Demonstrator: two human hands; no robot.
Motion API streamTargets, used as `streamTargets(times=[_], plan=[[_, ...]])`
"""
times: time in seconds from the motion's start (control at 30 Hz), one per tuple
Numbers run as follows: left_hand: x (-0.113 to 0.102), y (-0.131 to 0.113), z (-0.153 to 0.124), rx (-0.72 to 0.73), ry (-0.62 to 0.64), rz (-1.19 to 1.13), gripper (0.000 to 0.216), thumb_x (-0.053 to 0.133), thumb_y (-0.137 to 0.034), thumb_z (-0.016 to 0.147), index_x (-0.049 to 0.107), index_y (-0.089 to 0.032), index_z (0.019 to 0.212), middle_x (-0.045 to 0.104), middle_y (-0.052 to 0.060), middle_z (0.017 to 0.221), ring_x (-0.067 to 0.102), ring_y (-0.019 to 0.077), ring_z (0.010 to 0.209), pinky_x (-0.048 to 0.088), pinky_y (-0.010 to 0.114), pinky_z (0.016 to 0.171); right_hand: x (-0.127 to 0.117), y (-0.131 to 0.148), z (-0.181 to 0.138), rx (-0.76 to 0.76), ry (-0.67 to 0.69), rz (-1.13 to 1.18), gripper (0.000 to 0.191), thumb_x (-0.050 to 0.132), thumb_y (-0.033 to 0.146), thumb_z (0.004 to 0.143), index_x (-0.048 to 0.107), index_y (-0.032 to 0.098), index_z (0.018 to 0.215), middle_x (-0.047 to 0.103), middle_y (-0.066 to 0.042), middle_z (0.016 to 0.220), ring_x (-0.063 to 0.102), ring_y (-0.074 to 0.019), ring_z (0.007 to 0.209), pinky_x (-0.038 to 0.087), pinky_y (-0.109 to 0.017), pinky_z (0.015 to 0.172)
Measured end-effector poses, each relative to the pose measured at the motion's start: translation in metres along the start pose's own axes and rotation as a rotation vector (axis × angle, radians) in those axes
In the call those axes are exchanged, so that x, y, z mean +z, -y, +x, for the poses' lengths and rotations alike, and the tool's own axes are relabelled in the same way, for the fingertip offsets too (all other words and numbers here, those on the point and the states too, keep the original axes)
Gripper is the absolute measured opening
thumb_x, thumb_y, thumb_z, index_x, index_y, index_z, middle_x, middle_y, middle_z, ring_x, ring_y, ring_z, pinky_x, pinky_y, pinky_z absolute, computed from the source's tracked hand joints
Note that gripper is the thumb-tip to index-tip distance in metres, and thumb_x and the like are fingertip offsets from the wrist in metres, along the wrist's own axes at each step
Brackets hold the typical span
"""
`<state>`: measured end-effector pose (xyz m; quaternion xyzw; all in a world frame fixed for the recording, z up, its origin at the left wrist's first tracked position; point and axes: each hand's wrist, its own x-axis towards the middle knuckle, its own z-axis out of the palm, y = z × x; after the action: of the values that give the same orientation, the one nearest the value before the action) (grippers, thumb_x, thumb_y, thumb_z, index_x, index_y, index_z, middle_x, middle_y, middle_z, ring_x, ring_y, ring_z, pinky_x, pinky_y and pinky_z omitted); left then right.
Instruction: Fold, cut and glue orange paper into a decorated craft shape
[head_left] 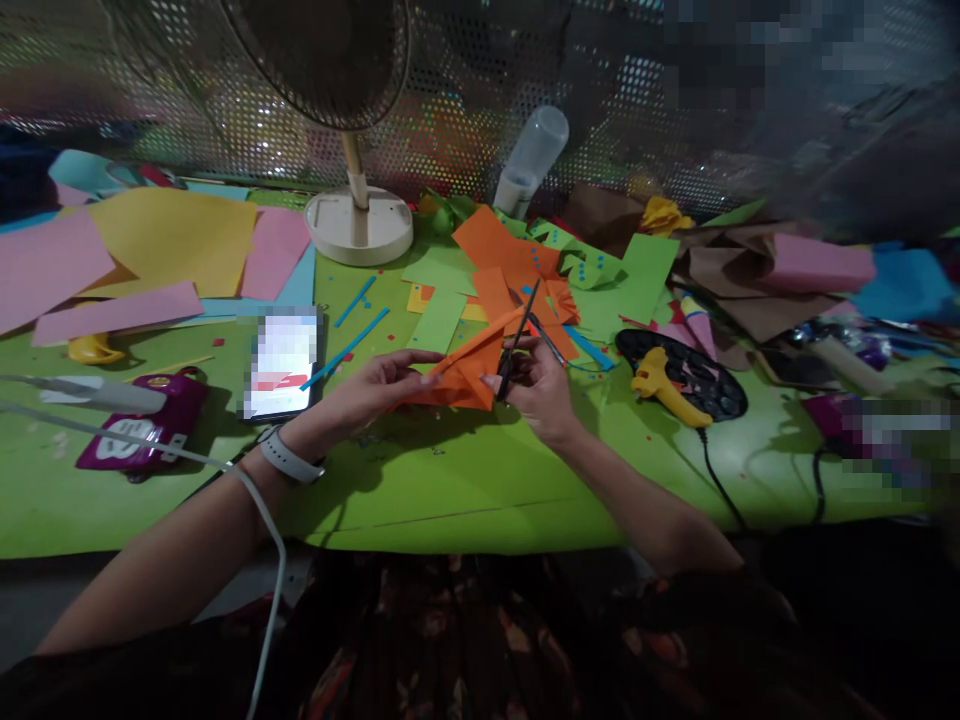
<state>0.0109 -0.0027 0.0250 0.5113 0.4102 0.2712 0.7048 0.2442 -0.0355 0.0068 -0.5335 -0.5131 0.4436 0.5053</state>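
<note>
My left hand (390, 382) pinches the left side of a piece of orange paper (469, 380) above the green table. In my right hand (544, 393) is a pair of dark scissors (516, 345), blades pointing up and away from me. They lie across the right part of the orange paper, and a narrow strip stands apart along its upper edge. Whether the blades touch the paper at this instant is hard to see. Beyond my hands lie more orange paper (499, 250) and green paper pieces (437, 322).
A white fan base (360, 228) and a clear bottle (541, 140) stand at the back. To the left are a lit phone (283, 362), a purple power strip (142, 425) and a white cable (262, 510). At right, a yellow glue gun (667, 390) rests on a black tray (720, 385).
</note>
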Motion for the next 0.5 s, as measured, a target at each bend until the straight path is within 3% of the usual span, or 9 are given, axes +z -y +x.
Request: streamTargets(times=[0.13, 0.2, 0.27, 0.33, 0.4, 0.5], plan=[[0.001, -0.001, 0.002, -0.059, -0.181, -0.251, 0.032, 0.056, -0.035, 0.087, 0.069, -0.015, 0.107, 0.074, 0.009, 0.091, 0.071, 0.0183, 0.076, 0.055, 0.026, 0.063, -0.001, 0.001, 0.002, -0.006, -0.116, 0.061, 0.047, 0.077, 0.040, 0.067, 0.046, 0.027, 0.100, 0.053, 0.005, 0.074, 0.053, -0.0117, 0.062, 0.047, -0.023, 0.050], [0.006, 0.000, 0.002, -0.095, -0.112, -0.203, 0.027, 0.063, -0.032, 0.081, 0.072, -0.013, 0.098, 0.075, 0.011, 0.092, 0.070, 0.0223, 0.087, 0.056, 0.030, 0.073, 0.000, 0.001, 0.002, -0.009, -0.149, 0.088, 0.048, 0.077, 0.040, 0.066, 0.046, 0.027, 0.100, 0.053, 0.005, 0.073, 0.053, -0.0115, 0.061, 0.046, -0.023, 0.050], [0.015, 0.004, -0.001, -0.065, 0.077, -0.038, 0.030, 0.074, -0.027, 0.074, 0.073, -0.013, 0.100, 0.075, 0.013, 0.106, 0.066, 0.0263, 0.106, 0.052, 0.033, 0.089, 0.002, -0.001, 0.002, -0.002, -0.140, 0.086, 0.048, 0.078, 0.039, 0.066, 0.046, 0.027, 0.100, 0.054, 0.005, 0.073, 0.055, -0.0120, 0.063, 0.048, -0.023, 0.053], [0.023, 0.010, -0.004, 0.004, 0.082, 0.056, 0.034, 0.075, -0.034, 0.074, 0.073, -0.017, 0.104, 0.074, 0.010, 0.109, 0.066, 0.0255, 0.106, 0.052, 0.033, 0.090, 0.005, -0.002, 0.000, 0.003, -0.110, 0.060, 0.048, 0.078, 0.038, 0.065, 0.047, 0.026, 0.101, 0.056, 0.005, 0.075, 0.057, -0.0126, 0.066, 0.050, -0.024, 0.057], [0.027, 0.017, -0.004, 0.020, 0.002, 0.141, 0.033, 0.071, -0.043, 0.079, 0.074, -0.019, 0.100, 0.075, 0.008, 0.106, 0.068, 0.0237, 0.100, 0.052, 0.033, 0.087, 0.007, -0.004, -0.001, 0.010, -0.059, 0.035, 0.049, 0.079, 0.038, 0.065, 0.048, 0.025, 0.101, 0.058, 0.004, 0.076, 0.059, -0.0129, 0.067, 0.050, -0.025, 0.059], [0.023, 0.025, -0.001, 0.012, -0.193, 0.234, 0.032, 0.069, -0.048, 0.079, 0.073, -0.016, 0.076, 0.076, 0.008, 0.086, 0.069, 0.0221, 0.084, 0.054, 0.031, 0.074, 0.004, -0.002, -0.004, 0.052, 0.066, 0.018, 0.052, 0.079, 0.039, 0.067, 0.048, 0.023, 0.105, 0.062, 0.002, 0.079, 0.061, -0.0143, 0.068, 0.051, -0.027, 0.059]])
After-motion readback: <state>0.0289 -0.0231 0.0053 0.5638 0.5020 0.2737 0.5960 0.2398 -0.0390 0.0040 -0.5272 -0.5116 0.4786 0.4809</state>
